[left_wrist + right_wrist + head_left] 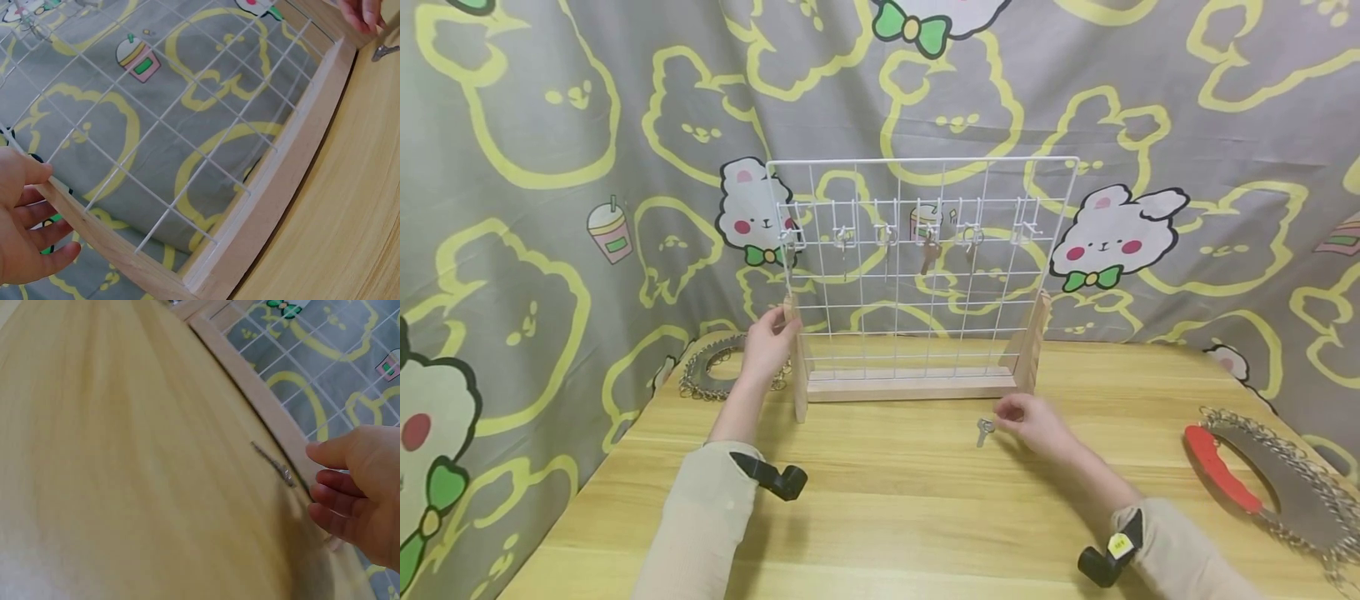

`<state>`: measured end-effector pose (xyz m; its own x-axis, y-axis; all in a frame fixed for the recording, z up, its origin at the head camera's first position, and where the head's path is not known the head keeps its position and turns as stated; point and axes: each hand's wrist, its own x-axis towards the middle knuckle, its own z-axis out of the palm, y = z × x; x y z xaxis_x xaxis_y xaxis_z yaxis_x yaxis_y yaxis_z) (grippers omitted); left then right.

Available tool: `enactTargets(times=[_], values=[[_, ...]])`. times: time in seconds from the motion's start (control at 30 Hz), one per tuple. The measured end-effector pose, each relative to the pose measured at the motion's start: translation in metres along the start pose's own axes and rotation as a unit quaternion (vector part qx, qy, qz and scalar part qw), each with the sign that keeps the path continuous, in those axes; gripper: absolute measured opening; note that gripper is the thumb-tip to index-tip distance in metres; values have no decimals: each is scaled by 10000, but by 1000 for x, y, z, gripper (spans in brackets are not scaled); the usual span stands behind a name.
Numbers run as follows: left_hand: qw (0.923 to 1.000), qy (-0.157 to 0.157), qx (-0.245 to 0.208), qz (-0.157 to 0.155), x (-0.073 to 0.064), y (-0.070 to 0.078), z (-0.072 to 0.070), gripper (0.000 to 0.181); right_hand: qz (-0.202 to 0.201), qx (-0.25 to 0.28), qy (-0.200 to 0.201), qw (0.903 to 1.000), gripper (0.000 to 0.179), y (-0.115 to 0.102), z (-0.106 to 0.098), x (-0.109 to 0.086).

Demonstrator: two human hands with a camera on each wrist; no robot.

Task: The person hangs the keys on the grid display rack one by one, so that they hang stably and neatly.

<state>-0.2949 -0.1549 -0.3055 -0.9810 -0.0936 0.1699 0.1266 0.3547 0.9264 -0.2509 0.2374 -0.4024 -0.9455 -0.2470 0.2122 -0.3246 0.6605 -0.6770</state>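
Note:
A white wire grid rack point(917, 333) stands upright in a wooden base on the table. My left hand point(769, 342) holds the top of its left wooden post point(797, 367); the left wrist view shows the thumb side on the post and the other fingers behind it. A small metal key point(985, 431) is in front of the base, just left of my right hand point(1036, 423). In the right wrist view the key point(273, 464) lies apart from the loosely bent fingers. Whether it touches the table is hard to tell. Several keys point(929, 250) hang from hooks along the rack.
Large rings strung with many small metal rings lie on the table: a grey one point(700, 367) behind my left hand, and one with a red handle point(1221, 471) at the right. A patterned grey curtain point(1150, 133) hangs behind the table point(880, 500).

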Motion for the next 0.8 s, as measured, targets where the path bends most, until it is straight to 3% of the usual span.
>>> enactTargets(times=[0.37,0.8], values=[[10000,20,2,-16,-2,2,0,49,-467,-169,-17,9988,11,11,14,-1],[10000,57,-30,-36,0,1,0,49,-494,-715,82,9962,8,8,19,2]])
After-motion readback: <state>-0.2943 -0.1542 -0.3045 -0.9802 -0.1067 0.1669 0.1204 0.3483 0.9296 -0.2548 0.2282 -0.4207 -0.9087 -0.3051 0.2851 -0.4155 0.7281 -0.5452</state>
